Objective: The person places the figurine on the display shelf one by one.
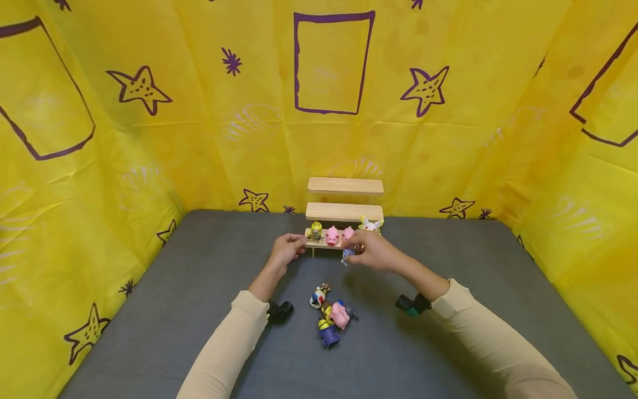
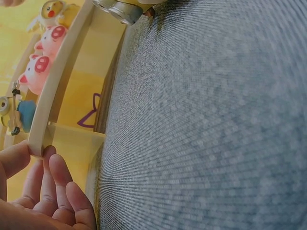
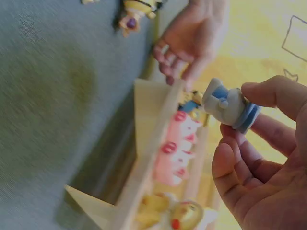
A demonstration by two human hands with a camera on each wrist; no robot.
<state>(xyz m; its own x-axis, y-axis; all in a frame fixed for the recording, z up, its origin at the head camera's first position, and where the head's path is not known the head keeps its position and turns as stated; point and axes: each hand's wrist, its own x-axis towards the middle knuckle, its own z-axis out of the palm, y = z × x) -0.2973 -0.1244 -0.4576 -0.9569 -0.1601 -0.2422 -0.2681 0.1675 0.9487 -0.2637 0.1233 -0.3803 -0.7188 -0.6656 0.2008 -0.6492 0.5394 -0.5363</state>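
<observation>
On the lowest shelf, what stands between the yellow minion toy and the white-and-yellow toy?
Two pink pig toys stand side by side between the minion and the white-and-yellow toy; the head view shows it.

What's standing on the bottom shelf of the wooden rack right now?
On the bottom shelf stand a yellow goggle figure, two pink pigs and a white-and-yellow figure. The right hand, holding a small grey-blue figure, covers the shelf's right end.

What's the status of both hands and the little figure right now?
Left hand holds the shelf's bottom step end. Right hand pinches grey-blue figure near pink pigs. Nothing blocking.
</observation>
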